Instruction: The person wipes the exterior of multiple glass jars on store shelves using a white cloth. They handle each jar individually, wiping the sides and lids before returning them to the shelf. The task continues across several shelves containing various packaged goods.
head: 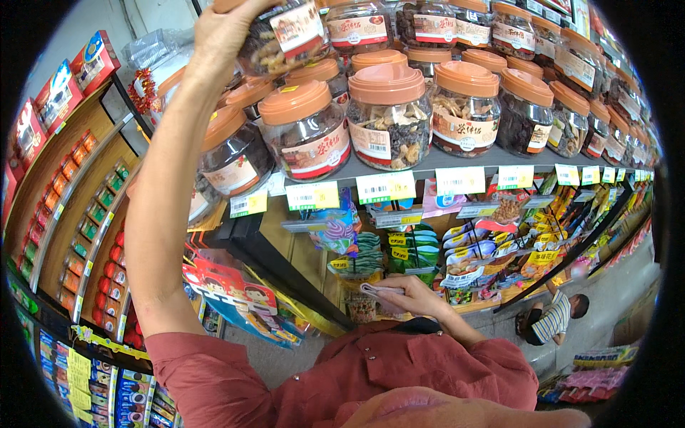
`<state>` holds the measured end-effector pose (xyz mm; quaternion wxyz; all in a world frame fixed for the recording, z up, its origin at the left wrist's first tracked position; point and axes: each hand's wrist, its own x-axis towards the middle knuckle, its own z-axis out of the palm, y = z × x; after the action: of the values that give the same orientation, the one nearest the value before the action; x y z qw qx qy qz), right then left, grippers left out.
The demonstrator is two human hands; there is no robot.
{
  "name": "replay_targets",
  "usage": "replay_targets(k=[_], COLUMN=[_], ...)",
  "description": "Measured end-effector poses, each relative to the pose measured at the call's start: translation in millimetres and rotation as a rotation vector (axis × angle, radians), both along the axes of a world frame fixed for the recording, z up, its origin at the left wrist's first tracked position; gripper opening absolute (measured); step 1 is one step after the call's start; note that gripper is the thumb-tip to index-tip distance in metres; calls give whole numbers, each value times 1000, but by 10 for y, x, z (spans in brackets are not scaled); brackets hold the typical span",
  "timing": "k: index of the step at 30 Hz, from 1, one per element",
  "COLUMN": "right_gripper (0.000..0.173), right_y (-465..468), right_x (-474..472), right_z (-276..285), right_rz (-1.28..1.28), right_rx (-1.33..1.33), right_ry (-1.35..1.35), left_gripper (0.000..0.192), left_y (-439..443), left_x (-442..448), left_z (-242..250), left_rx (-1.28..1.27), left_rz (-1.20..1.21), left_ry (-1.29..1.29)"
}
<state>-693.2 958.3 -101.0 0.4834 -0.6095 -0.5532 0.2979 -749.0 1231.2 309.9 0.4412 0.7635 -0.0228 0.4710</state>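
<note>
My left hand is raised at the top left, gripping the orange lid end of a clear plastic jar of dried food. The jar is tilted above other jars, and its top is cut off by the picture's edge. My right hand is low in front of my chest, closed on a folded pale cloth, near the hanging snack packets. Below the raised jar, a jar with an orange lid and one with a pinkish lid stand upright side by side on the grey shelf.
Several more lidded jars are stacked in rows to the right. Price tags line the shelf edge above packaged snacks. Shelves of small packs stand at left. A person in a striped shirt crouches at lower right.
</note>
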Motion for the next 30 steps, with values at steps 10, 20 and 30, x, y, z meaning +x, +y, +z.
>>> replay_targets(k=[10, 20, 30], right_gripper=[34, 34, 27], right_y=[248, 556, 746], right_x=[219, 126, -283], right_z=[-331, -426, 217], right_rz=[62, 172, 146], right_rx=[109, -47, 401], right_ry=[28, 3, 46], left_gripper=[41, 85, 47], left_y=[353, -30, -750], left_x=[303, -386, -1645], left_z=[-242, -579, -3050], left_rx=[98, 471, 621], left_rz=[-136, 507, 495], left_ry=[109, 14, 248])
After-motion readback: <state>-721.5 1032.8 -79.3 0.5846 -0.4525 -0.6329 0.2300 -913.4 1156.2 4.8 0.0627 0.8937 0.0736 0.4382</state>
